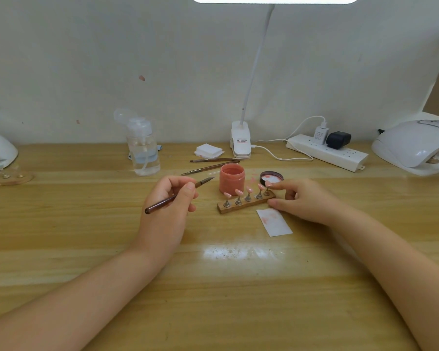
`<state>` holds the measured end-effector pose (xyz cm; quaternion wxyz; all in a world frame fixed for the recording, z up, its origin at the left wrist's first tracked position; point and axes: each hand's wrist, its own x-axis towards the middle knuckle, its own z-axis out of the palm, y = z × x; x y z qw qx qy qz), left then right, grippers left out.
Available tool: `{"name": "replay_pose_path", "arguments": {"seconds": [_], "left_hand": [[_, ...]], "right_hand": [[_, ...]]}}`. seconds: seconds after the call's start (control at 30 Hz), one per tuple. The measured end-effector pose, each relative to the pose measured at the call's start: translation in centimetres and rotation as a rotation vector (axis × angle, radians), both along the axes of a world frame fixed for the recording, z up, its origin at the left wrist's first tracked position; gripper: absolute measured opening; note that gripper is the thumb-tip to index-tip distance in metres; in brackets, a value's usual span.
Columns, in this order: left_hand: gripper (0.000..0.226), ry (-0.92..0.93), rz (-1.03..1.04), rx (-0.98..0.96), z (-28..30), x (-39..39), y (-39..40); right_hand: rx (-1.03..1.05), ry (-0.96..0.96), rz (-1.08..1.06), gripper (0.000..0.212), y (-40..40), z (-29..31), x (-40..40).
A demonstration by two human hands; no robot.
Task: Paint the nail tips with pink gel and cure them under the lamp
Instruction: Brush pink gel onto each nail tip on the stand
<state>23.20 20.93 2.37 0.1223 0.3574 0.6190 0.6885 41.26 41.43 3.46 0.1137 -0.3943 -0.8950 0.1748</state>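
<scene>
Holding the brush [178, 195] in left fingers [188, 191], beside the nail tips [249, 190].

five pink nail tips [248, 190] on one wooden holder [243, 205]. one pink jar [231, 179], one lid [271, 177] at three o'clock of it. three brushes [174, 197]. two curing lamps [416, 145]. one power strip [327, 153], two plugs [338, 139].

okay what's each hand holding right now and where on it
The left hand grips the brush around mid-handle, bristles toward the pink jar. The right hand pinches the right end of the wooden nail-tip stand.
</scene>
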Motion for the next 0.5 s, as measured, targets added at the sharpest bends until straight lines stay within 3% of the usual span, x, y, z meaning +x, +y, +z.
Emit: {"name": "replay_pose_path", "arguments": {"seconds": [0.23, 0.33, 0.5], "left_hand": [[0.011, -0.009, 0.016, 0.006, 0.2, 0.1, -0.1], [0.012, 0.008, 0.010, 0.029, 0.3, 0.2, -0.1], [0.013, 0.044, 0.015, 0.105, 0.4, 0.0, -0.2]], "right_hand": [[-0.181, 0.212, 0.101, 0.024, -0.6, 0.6, 0.3], [-0.333, 0.354, 0.142, 0.026, -1.2, 0.8, 0.5], [-0.330, 0.508, 0.144, 0.037, -1.7, 2.3, 1.1]]}}
